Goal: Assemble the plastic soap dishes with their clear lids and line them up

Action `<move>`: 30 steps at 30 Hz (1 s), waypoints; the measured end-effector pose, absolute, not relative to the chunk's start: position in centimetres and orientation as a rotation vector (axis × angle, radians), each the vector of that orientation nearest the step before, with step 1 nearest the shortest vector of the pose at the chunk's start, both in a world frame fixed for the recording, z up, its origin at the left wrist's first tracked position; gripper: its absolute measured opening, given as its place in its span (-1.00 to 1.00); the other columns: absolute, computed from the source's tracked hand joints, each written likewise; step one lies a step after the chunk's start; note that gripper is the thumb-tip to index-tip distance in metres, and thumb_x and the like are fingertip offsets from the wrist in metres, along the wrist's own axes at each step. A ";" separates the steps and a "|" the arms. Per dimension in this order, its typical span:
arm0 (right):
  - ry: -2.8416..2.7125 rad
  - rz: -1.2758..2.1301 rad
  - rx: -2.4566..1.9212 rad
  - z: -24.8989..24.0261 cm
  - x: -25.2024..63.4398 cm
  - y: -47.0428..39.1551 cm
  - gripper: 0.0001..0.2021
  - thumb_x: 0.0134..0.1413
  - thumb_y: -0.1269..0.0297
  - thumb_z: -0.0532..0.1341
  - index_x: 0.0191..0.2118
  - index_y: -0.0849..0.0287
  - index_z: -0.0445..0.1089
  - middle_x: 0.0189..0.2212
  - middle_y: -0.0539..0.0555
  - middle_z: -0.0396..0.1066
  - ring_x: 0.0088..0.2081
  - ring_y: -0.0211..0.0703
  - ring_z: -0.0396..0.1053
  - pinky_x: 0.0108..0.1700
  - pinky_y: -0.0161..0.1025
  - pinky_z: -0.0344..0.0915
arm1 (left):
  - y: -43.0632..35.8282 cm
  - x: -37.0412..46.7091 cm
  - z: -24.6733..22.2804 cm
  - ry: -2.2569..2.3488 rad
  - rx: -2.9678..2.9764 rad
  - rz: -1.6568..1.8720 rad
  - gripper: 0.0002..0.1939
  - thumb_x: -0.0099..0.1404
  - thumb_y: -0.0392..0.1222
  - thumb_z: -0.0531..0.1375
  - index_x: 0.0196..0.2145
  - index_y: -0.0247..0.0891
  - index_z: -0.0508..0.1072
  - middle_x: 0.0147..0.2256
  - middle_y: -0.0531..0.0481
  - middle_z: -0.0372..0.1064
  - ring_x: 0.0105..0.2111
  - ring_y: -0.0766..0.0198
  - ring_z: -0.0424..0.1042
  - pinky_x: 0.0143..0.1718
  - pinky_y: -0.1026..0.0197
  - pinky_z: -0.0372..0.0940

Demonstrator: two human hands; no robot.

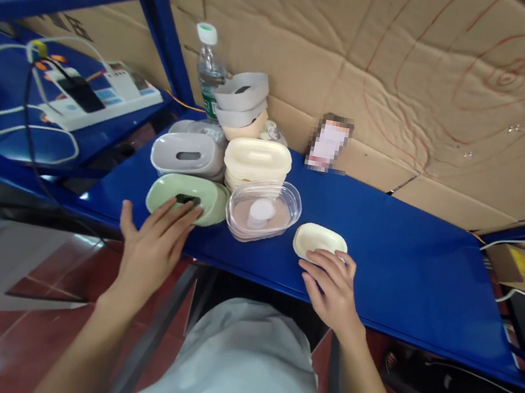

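Green lid [188,198]: left hand [152,248] flat, open | cream lid [320,241]: right hand [332,287] fingertips, loose

At the top of the frame, left of centre, the cardboard sheet [320,44] behind the blue frame bears dark printed digits reading "1100", running sideways and cut off by the picture's edge. The water bottle [209,65] has a green label, too small to read. The card [327,143] against the cardboard is blurred and unreadable.
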State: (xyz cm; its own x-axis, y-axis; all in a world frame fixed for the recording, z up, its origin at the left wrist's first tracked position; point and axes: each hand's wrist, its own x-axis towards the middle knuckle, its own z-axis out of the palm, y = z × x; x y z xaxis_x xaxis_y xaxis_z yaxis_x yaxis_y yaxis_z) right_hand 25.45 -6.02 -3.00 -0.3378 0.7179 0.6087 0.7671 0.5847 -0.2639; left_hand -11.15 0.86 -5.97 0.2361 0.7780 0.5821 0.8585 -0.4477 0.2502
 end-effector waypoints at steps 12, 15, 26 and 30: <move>-1.865 -0.297 -1.091 -5.0 24.7 -9.4 -0.01 0.22 0.39 0.43 0.55 -0.35 -0.11 0.58 0.15 -0.14 0.28 0.19 0.42 0.20 0.25 0.50 | -2.5 -2.3 -2.5 -0.783 -2.294 -1.413 -0.62 0.35 -0.39 0.36 0.05 -0.03 0.59 0.08 -0.01 0.62 0.08 0.13 0.58 0.36 -0.20 0.26; -1.902 -0.362 -1.142 -5.1 25.7 -10.0 -0.08 0.17 0.36 0.48 0.49 -0.39 0.08 0.55 0.08 -0.04 0.32 0.26 0.37 0.22 0.27 0.50 | -3.2 2.3 -2.6 -0.633 -2.515 -1.320 -0.74 0.45 -0.28 0.32 0.06 -0.07 0.60 -0.03 -0.01 0.67 0.00 0.20 0.61 0.42 -0.13 0.17; -1.840 -0.154 -1.459 -6.0 32.3 -8.0 -0.52 0.40 0.27 0.33 0.35 -0.08 0.36 0.33 0.21 0.36 0.34 0.17 0.41 0.35 0.16 0.45 | 0.2 6.4 -6.1 -0.708 -2.801 -1.159 -0.52 0.48 -0.46 0.19 0.29 -0.21 0.43 0.30 -0.28 0.41 0.38 -0.03 0.33 0.47 -0.28 0.14; -1.857 0.006 -1.534 -6.0 33.1 -7.3 -0.61 0.45 0.21 0.26 0.32 -0.05 0.38 0.37 0.20 0.33 0.40 0.15 0.34 0.40 0.17 0.39 | 1.0 6.4 -7.0 -0.802 -2.898 -1.109 -0.46 0.48 -0.43 0.20 0.35 -0.18 0.36 0.39 -0.31 0.27 0.47 -0.11 0.18 0.44 -0.26 0.23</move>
